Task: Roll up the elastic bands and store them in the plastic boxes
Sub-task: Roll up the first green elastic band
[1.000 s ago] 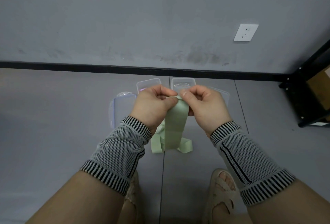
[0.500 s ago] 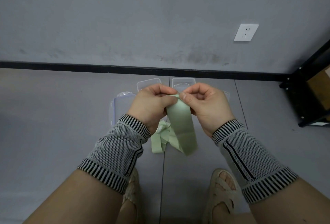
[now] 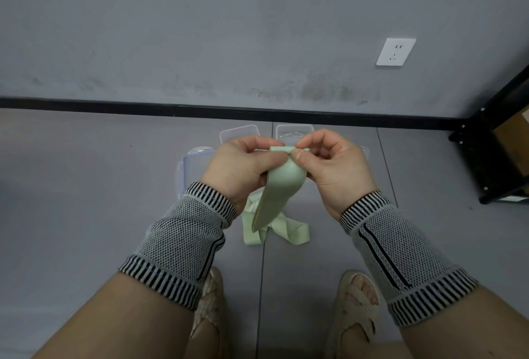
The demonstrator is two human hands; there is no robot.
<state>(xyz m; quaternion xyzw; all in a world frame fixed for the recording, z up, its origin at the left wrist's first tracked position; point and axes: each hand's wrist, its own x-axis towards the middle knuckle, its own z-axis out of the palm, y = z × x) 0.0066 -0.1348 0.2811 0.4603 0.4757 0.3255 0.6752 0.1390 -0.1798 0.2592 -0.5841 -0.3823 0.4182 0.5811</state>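
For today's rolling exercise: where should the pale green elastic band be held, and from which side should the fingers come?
Probably at its top end, where the green band is folded into a small starting roll. Left hand and right hand pinch that fold from opposite sides. The strip is flat and limp and its tail trails onto the floor, so only the top edge gives control.

Soft, even, slightly dim light all over, no glare. The grey wall [image 3: 200, 29] looks flat and cool, shadows faint. Focus is sharp in the middle; the black baseboard [image 3: 229, 112] bows from wide-angle distortion toward the edges.
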